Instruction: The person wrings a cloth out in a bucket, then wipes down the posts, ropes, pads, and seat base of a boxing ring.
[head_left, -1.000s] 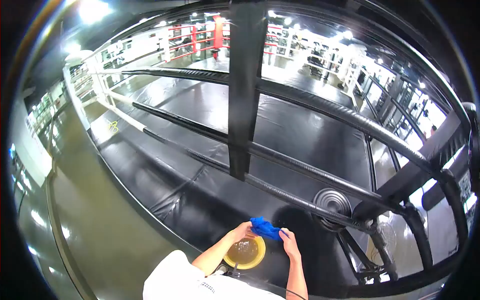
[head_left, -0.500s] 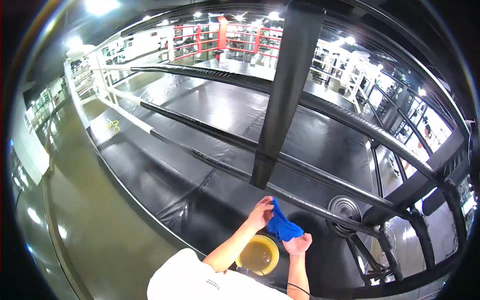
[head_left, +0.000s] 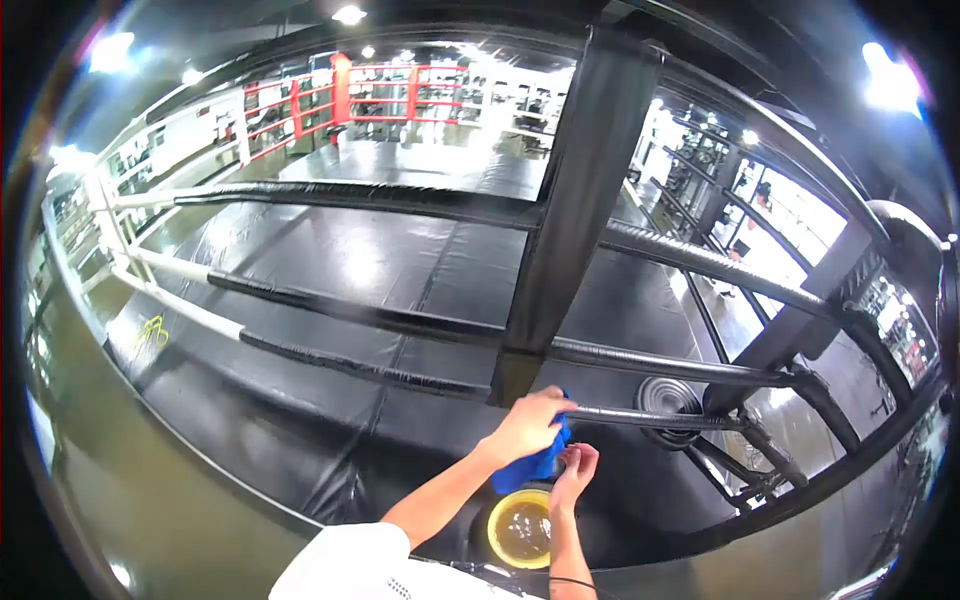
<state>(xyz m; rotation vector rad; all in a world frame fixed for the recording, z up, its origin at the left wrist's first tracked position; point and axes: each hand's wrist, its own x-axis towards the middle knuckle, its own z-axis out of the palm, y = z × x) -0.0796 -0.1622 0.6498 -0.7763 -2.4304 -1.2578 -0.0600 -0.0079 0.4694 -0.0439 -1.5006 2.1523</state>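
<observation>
A bunched blue cloth (head_left: 528, 472) hangs between my hands, just above and behind a yellow basin (head_left: 492, 530) of murky, brownish water. Its upper part is gripped by my left hand (head_left: 527, 428), closed near the foot of the black padded post. Lower and to the right, my right hand (head_left: 571, 480) has its fingers curled at the cloth's edge; part of the grip is hidden. The basin sits on the black mat below my wrists.
A black padded post (head_left: 575, 200) rises in front of me, with padded ropes (head_left: 370, 322) running off both sides. Dark ribbed round pieces (head_left: 668, 408) stand at the right. A yellow cord (head_left: 152, 332) lies on the mat at the far left.
The cloth, spread between my hands before, is now bunched and hangs lower to the left. My hands have come closer together, the left above the right. The view has turned rightward.
</observation>
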